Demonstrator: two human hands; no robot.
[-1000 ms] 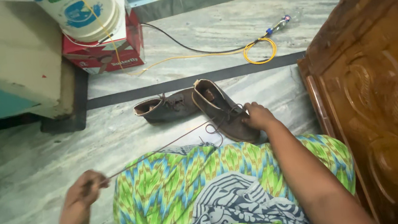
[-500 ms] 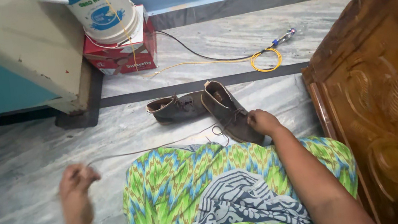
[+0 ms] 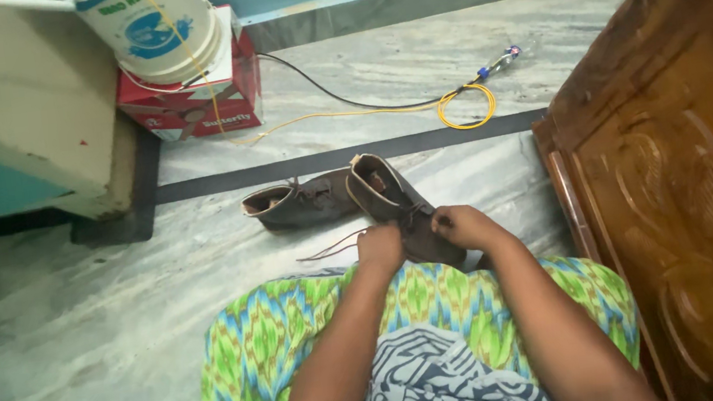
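Home: marble floor (image 3: 76,353), carved wooden furniture (image 3: 690,187)

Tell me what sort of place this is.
Most likely a room in a home: a marble-like tiled floor, a carved wooden furniture panel at the right, and a pair of brown shoes on the floor being laced.
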